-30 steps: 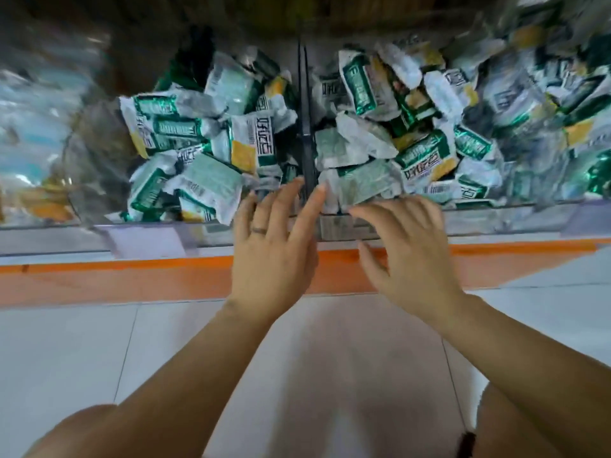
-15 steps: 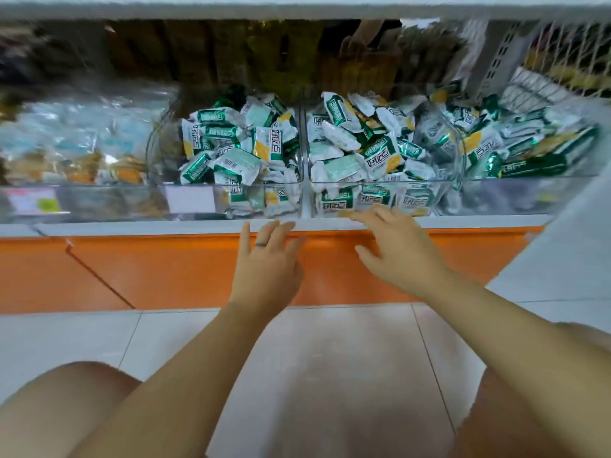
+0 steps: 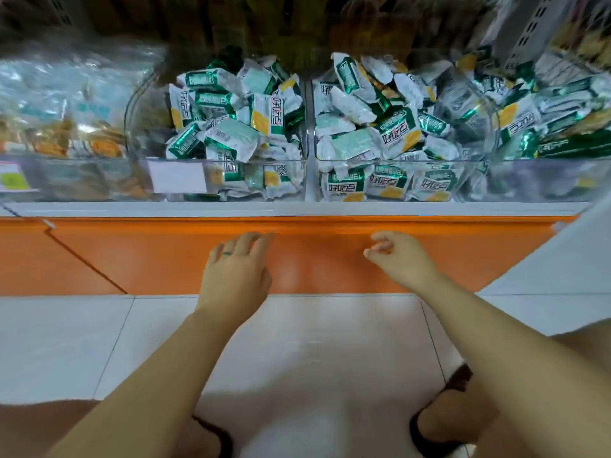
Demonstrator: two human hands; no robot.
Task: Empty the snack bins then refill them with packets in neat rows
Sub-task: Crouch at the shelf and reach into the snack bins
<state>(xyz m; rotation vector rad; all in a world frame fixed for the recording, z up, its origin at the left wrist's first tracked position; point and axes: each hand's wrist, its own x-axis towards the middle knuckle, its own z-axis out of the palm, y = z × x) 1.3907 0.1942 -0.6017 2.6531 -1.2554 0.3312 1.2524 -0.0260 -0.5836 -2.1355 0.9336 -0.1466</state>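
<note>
The packets lie jumbled in two clear bins side by side on the shelf, at 12 o'clock from the hands. The left bin sits toward 11 o'clock and the right bin toward 1 o'clock. Both are heaped above their front rims, nothing in rows. So the job looks to be at its very start: the emptying step, with no packet lifted out yet.

The left hand, at 6 o'clock below the left bin, has straight fingers lying close together and pointing up at the shelf. It wears a ring. The right hand, below the right bin, has loosely curled fingers. Neither hand holds or touches anything; both hover in front of the orange panel under the shelf.

The next move probably calls for reaching up over a front rim to scoop packets out, or for drawing a whole bin forward off the shelf. The heap is loose, so packets could spill over the rim.

The wrappers are green, white and yellow, and several show the characters 好吃点. Smaller print and a barcode on them are too fine to read. A white card on the left bin's front shows no writing. At 9 o'clock, a price tag is too blurred to read. Further bins at 10 and 2 o'clock are smeared. Pale floor tiles lie below.
</note>
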